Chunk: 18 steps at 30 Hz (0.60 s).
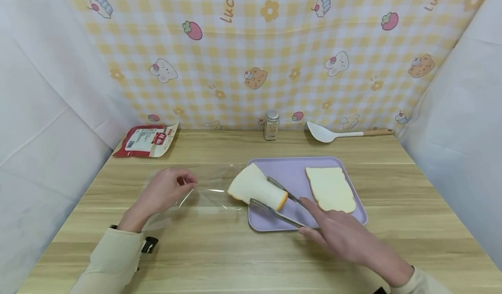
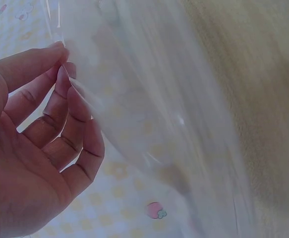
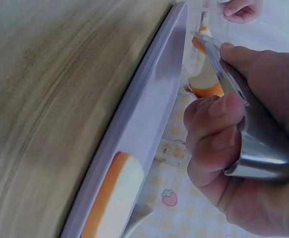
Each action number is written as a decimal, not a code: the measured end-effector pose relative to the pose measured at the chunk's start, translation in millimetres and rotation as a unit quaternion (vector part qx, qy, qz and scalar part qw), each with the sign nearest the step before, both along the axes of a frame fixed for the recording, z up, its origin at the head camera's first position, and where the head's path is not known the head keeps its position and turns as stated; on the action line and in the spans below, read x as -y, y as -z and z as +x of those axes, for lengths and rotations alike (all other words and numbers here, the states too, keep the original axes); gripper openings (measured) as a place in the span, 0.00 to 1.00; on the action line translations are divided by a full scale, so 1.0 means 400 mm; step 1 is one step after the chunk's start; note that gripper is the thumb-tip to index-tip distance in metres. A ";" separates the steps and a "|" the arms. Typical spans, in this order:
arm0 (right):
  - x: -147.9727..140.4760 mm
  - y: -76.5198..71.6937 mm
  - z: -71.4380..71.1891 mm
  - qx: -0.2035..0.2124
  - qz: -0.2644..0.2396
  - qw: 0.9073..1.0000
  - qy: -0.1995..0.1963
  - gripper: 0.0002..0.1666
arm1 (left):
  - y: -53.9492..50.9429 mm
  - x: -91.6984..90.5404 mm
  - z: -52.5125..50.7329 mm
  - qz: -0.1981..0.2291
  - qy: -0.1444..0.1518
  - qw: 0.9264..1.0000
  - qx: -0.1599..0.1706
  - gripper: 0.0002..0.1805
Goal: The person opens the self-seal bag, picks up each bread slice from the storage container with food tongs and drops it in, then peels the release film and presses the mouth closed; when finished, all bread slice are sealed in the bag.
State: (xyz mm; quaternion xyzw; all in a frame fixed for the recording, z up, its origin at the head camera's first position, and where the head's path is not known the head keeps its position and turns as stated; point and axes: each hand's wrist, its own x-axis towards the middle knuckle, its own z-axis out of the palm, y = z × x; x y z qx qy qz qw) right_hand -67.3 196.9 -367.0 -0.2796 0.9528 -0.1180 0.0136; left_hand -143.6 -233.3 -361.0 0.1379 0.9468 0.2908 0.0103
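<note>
My left hand (image 1: 166,190) pinches the edge of a clear plastic bag (image 1: 213,197) between thumb and fingertips; the left wrist view shows the film (image 2: 149,109) hanging from that pinch. In my right hand (image 1: 345,235) are metal tongs (image 1: 282,217), their arms on either side of a bread slice (image 1: 256,188). That slice is bent and spans the tray's left rim, its left end at the bag's right end. Whether it lies inside the film is hard to tell. Another bread slice (image 1: 331,189) lies flat on the lilac tray (image 1: 288,167).
A red and white packet (image 1: 147,141) lies at the back left of the wooden table (image 1: 196,255). By the patterned cloth at the back stand a glass shaker (image 1: 271,126) and a lying white spatula (image 1: 323,133) with a wooden handle.
</note>
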 end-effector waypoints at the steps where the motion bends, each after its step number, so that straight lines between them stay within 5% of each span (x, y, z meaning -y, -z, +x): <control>1: 0.001 -0.002 -0.002 -0.001 0.001 1.000 -0.006 0.39 | 0.000 0.000 0.000 -0.001 0.000 1.000 -0.002 0.04; 18: 0.023 -0.034 -0.028 0.039 0.032 0.998 -0.045 0.39 | -0.005 0.002 0.006 -0.007 -0.008 1.000 -0.010 0.05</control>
